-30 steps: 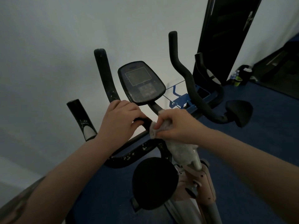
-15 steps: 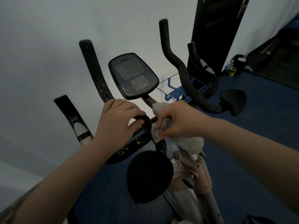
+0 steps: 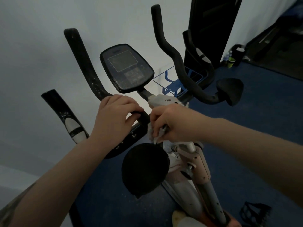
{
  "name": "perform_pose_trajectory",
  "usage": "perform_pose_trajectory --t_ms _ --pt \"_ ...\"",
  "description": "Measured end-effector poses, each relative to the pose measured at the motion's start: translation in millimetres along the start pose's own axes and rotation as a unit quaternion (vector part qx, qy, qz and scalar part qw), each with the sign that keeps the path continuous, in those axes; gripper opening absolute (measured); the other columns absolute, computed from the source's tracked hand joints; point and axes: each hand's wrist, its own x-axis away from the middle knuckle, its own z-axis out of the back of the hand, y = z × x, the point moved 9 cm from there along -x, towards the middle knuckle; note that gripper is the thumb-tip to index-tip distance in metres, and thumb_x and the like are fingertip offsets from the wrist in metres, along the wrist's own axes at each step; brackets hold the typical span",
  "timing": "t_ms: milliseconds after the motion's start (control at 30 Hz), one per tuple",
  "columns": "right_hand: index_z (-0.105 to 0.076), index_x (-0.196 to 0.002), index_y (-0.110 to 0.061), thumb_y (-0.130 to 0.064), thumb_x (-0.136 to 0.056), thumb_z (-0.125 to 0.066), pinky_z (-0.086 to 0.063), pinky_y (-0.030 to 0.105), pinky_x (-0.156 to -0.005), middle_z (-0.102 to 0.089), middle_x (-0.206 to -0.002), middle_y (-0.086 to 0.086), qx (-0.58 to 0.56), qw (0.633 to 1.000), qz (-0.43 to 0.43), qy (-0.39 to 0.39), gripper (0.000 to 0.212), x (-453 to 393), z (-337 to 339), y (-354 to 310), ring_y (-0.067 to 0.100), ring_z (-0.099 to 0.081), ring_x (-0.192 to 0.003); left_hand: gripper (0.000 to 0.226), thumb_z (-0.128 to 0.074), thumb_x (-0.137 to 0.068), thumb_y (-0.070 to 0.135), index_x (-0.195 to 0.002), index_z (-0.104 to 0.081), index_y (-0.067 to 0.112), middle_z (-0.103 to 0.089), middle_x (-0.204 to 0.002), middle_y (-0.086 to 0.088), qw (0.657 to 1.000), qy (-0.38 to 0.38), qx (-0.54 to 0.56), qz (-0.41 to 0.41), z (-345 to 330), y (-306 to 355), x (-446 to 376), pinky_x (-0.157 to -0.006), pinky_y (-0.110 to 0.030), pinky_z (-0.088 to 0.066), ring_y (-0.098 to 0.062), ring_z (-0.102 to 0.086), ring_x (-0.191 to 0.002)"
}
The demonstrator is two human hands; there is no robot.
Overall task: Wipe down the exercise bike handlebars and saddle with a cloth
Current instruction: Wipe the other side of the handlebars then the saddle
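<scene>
The left hand is curled over the left handlebar, fingers wrapped across the top of the black bar where it bends toward the centre post, thumb tucked underneath. Just beside it, the right hand is pressed together around a pale cloth, pinching it between thumb and fingers; the bunched cloth sits against the bar near the post, and its lower edge hangs down to just above a round black pad. Whether the cloth touches the pad cannot be told. The left bar is flecked with white specks along its length. Above the hands stands the console, tilted, its dark screen dusty. The right handlebar curves up and away, well apart from both hands, ending low in a second black pad. The grey-beige post runs down between the forearms to the blue floor. A saddle is not clearly visible. Behind the bike are a white wall and a dark door.
</scene>
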Motion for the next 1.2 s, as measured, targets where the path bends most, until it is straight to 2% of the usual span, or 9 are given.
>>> perform_pose_trajectory --t_ms 67,200,300,533,667,833,967,1033,1200 --pt "-0.076 -0.084 -0.018 -0.021 -0.073 -0.078 -0.049 0.033 -0.078 -0.06 -0.1 -0.006 0.026 0.999 -0.014 -0.014 0.011 2.4 8.6 10.9 0.009 -0.053 -0.085 0.016 -0.065 -0.083 0.026 -0.097 -0.071 0.03 -0.067 -0.1 0.012 1.0 0.002 0.002 -0.002 0.9 1.2 1.6 -0.094 -0.027 -0.025 -0.013 -0.056 -0.103" --pt "-0.077 -0.088 -0.019 -0.026 -0.074 -0.077 -0.052 0.039 -0.077 -0.065 -0.096 -0.002 -0.062 0.985 -0.034 0.159 0.016 1.9 26.4 20.4 0.015 -0.062 -0.084 0.012 -0.064 -0.083 0.029 -0.093 -0.072 0.03 -0.067 -0.098 0.012 1.0 0.011 0.015 0.008 1.9 1.8 0.5 -0.093 -0.028 -0.027 -0.013 -0.056 -0.101" --pt "-0.077 -0.089 -0.018 -0.026 -0.075 -0.075 -0.052 0.039 -0.075 -0.065 -0.095 0.0 -0.081 0.976 -0.037 0.199 0.017 6.8 4.9 14.5 0.016 -0.062 -0.084 0.014 -0.061 -0.083 0.033 -0.091 -0.072 0.03 -0.066 -0.096 0.014 1.0 0.017 0.019 0.017 1.5 1.2 -0.1 -0.092 -0.027 -0.027 -0.013 -0.056 -0.1" --pt "-0.077 -0.085 -0.022 -0.015 -0.074 -0.076 -0.054 0.037 -0.071 -0.065 -0.096 -0.004 0.028 0.997 -0.003 0.07 0.013 30.8 -2.9 26.4 0.013 -0.061 -0.082 0.011 -0.068 -0.083 0.024 -0.092 -0.072 0.027 -0.068 -0.096 0.01 0.999 0.023 0.027 0.015 2.3 0.7 0.3 -0.095 -0.03 -0.029 -0.014 -0.057 -0.1" --pt "-0.077 -0.087 -0.017 -0.018 -0.07 -0.082 -0.053 0.027 -0.076 -0.068 -0.091 -0.002 -0.121 0.951 -0.075 0.275 0.017 37.6 27.0 37.5 0.01 -0.064 -0.082 0.01 -0.064 -0.084 0.028 -0.091 -0.072 0.027 -0.068 -0.095 0.011 0.999 0.032 0.036 0.026 1.6 0.0 0.1 -0.093 -0.029 -0.03 -0.014 -0.057 -0.099" --pt "-0.076 -0.09 -0.017 -0.017 -0.066 -0.085 -0.05 0.013 -0.078 -0.072 -0.091 -0.004 -0.219 0.902 -0.145 0.342 0.026 47.7 -9.6 25.8 0.003 -0.065 -0.084 0.01 -0.066 -0.082 0.027 -0.089 -0.071 0.029 -0.067 -0.096 0.014 0.996 0.033 0.049 0.062 1.9 -0.5 3.4 -0.092 -0.026 -0.028 -0.01 -0.056 -0.099" --pt "-0.077 -0.084 -0.023 -0.018 -0.065 -0.086 -0.05 0.011 -0.07 -0.073 -0.084 -0.009 -0.278 0.901 -0.196 0.268 0.022 56.7 -15.9 44.3 -0.003 -0.066 -0.076 0.018 -0.073 -0.078 0.018 -0.096 -0.071 0.022 -0.067 -0.101 0.009 0.986 0.072 0.092 0.121 4.7 0.1 11.4 -0.096 -0.027 -0.039 -0.01 -0.058 -0.1" --pt "-0.077 -0.085 -0.026 -0.019 -0.066 -0.085 -0.048 0.008 -0.07 -0.073 -0.083 -0.01 -0.254 0.92 -0.207 0.215 0.022 51.9 -11.5 50.3 -0.005 -0.066 -0.076 0.022 -0.073 -0.076 0.016 -0.098 -0.069 0.02 -0.064 -0.102 0.007 0.967 0.112 0.136 0.186 9.8 -1.1 19.5 -0.088 -0.015 -0.041 -0.008 -0.056 -0.097" --pt "-0.076 -0.095 -0.021 -0.005 -0.071 -0.077 -0.048 0.013 -0.084 -0.065 -0.107 -0.004 -0.055 0.97 -0.072 0.224 0.029 24.3 49.1 60.4 0.006 -0.06 -0.097 0.043 -0.077 -0.072 0.03 -0.106 -0.051 0.03 -0.042 -0.108 0.01 0.919 0.089 0.222 0.314 -10.6 -6.4 34.8 -0.072 -0.014 -0.042 -0.004 -0.053 -0.087"
